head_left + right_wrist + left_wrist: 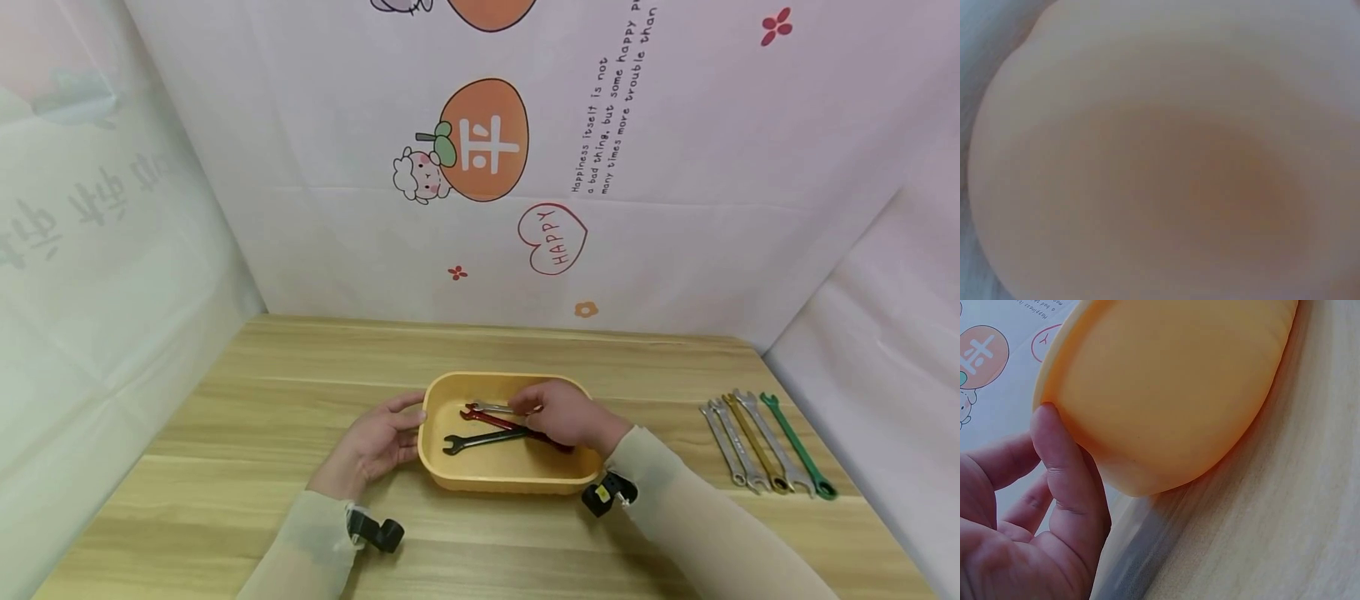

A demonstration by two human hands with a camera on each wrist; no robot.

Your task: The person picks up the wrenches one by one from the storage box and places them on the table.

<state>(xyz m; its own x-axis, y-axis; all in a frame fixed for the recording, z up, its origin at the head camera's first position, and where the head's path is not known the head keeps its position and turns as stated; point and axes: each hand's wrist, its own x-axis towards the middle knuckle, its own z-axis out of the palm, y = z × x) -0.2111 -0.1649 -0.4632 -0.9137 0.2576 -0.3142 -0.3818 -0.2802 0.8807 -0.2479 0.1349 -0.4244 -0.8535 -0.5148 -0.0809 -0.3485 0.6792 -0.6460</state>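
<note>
From the head view, a smooth yellow plastic tray point(501, 479), oblong with rounded corners, sits on a pale wood-grain table point(225, 433). Inside it lie three slim metal wrenches: a red one point(491, 419), a black one point(480, 439) crossing beneath it, and a silver one point(491, 407) at the far side. The right hand point(564, 414) reaches down into the tray over the right ends of the wrenches, fingers bent toward the silver wrench; whether they actually pinch it cannot be told, since the knuckles hide the tips. The left hand point(375, 442) lies flat against the tray's left wall, fingers loosely extended, thumb at the rim. Well apart on the right of the table, a row of wrenches point(765, 446) lies side by side: silver, gold and one green point(798, 447). A white cloth backdrop point(525, 167) printed with an orange fruit cartoon hangs behind.

From the left wrist view, the tray's outer wall point(1172, 394) fills the frame, matte and curved. The left fingers point(1060, 462) are relaxed and fairly straight, one fingertip touching the wall just under the rim, gripping nothing. Wood grain runs along the right.

From the right wrist view, only a blurred, pale skin-toned surface shows; nothing of the fingers can be made out.
</note>
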